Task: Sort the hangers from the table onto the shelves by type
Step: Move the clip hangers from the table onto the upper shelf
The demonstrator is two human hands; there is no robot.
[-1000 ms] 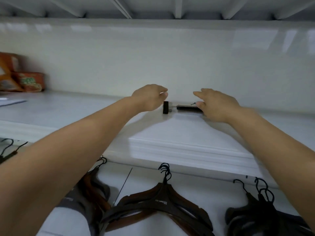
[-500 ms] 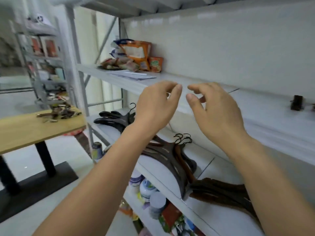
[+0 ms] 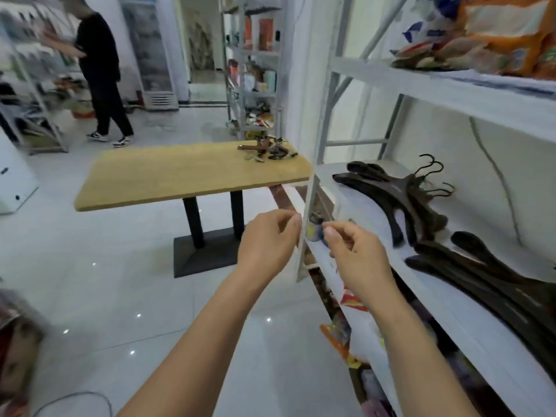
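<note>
Beside the shelf (image 3: 370, 206), we have turned from its upper level toward the surface (image 3: 180, 176). Our left hand (image 3: 264, 239) and right hand (image 3: 355, 254) hold nothing, fingers loosely curled. Unsorted hangers (image 3: 267, 150) wait on its far corner, so another fetch seems due.

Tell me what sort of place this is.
Probably a small shop or stockroom: white metal shelving holds snack packets and dark hangers, another stocked rack stands across the tiled floor, and a glass-door cooler sits at the back.
</note>
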